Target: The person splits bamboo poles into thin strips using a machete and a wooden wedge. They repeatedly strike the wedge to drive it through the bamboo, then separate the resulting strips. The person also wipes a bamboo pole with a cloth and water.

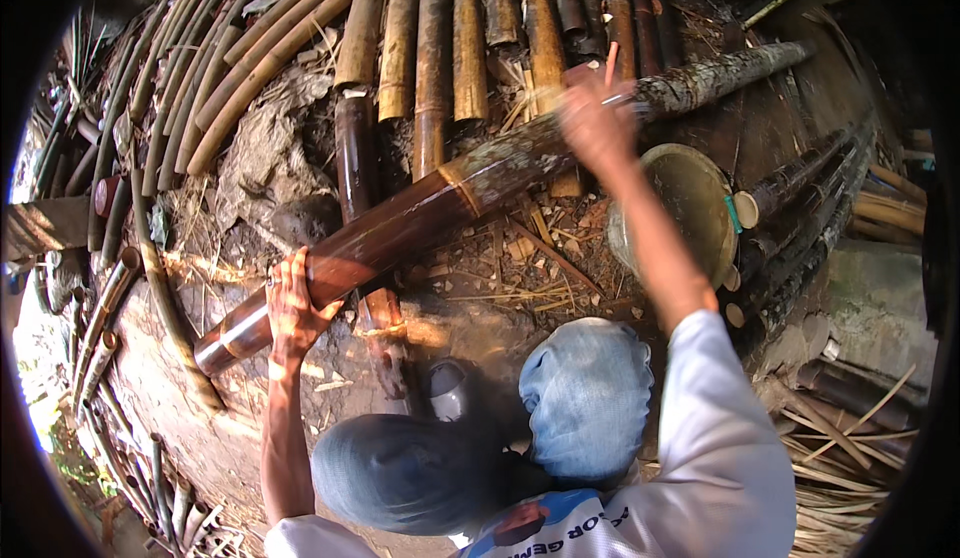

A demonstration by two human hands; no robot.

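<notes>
A long bamboo pole (400, 220) runs slantwise across the view, its near part dark, wet and shiny, its far part rough with pale grey patches. My left hand (293, 308) grips it near its lower left end, fingers over the top and thumb along the side. Further up the pole, my right hand (597, 128) is blurred by motion and closed at the pole's surface. A reddish, stick-like piece shows by its fingers; what it is I cannot make out. Under the long pole lies another dark bamboo piece (380, 333), pointing toward my feet.
A round bucket (735, 183) stands right of the pole, partly behind my right forearm. Cut bamboo lengths (433, 38) lie side by side beyond. More bamboo poles (270, 63) lie at the left and dark ones (800, 188) at the right. Shavings litter the ground.
</notes>
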